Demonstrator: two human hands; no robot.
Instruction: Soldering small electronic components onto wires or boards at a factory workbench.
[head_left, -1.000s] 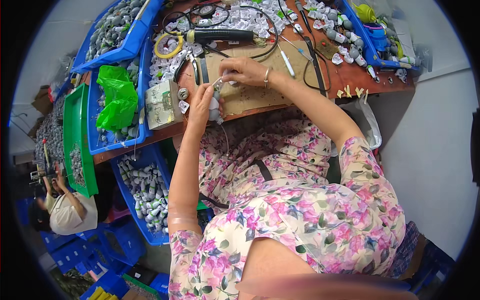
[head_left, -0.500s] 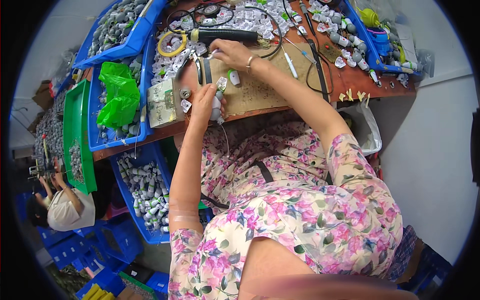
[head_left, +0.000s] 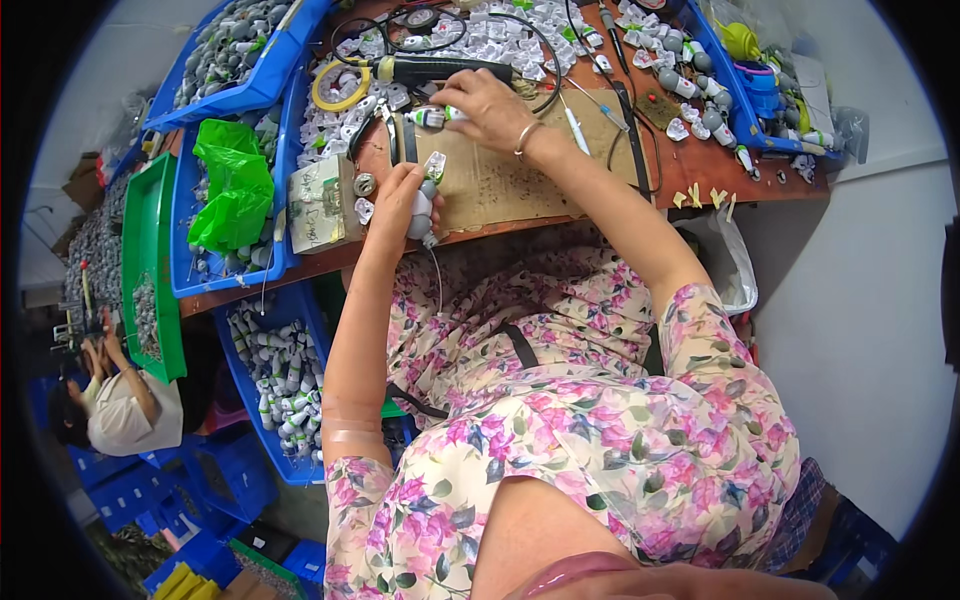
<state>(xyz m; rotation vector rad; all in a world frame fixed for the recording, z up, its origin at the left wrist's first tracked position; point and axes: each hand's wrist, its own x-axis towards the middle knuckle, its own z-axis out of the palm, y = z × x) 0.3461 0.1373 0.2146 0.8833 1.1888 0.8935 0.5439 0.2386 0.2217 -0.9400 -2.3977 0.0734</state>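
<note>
My left hand [head_left: 400,203] is closed around a small grey-and-white plastic part [head_left: 421,212] with rounded grey ends. A thin wire [head_left: 438,275] hangs from its lower end. Just above it a white shell piece with green [head_left: 434,166] shows beside my fingertips. Farther up, the fingers of my right hand [head_left: 488,112] are closed on a white-and-green plastic cap [head_left: 455,113]. Against its left side is another white piece with a dark grey and green end [head_left: 428,117]; whether my fingers hold that too I cannot tell. Both hands are over the brown cardboard mat [head_left: 500,185].
Pliers [head_left: 386,116], a yellow tape ring [head_left: 318,88] and a black cylindrical tool [head_left: 440,70] lie behind my hands. White shells [head_left: 510,45] heap at the back. Blue bins [head_left: 185,265] stand left and right. A co-worker [head_left: 130,410] sits far left.
My right hand has moved slightly right. The white-and-green cap that lay on the mat is gone from there, and one is now at my right fingers. My left hand keeps its part.
</note>
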